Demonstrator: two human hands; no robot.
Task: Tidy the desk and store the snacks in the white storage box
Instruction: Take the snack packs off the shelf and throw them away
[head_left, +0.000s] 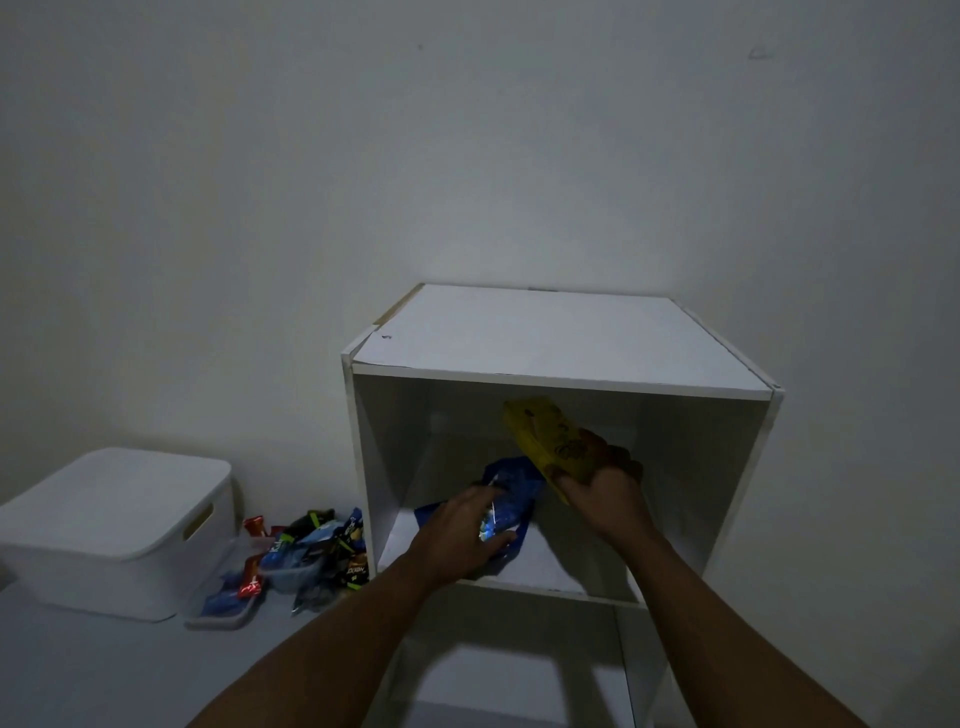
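Note:
Both hands reach into the upper opening of a white cube shelf (561, 332). My left hand (462, 535) grips a blue snack bag (511, 491) that lies on the shelf floor. Slightly higher and to the right, my right hand (605, 486) holds a yellow snack bag (545, 434) tilted up inside the opening. The white storage box (111, 525) stands on the desk at the far left with its lid on. Between the box and the shelf lies a pile of small snack packets (311, 551).
A shallow clear tray (223, 610) with a few packets sits in front of the pile. The grey desk surface (93, 670) stretches out at the lower left. A plain wall rises behind everything. The room is dim.

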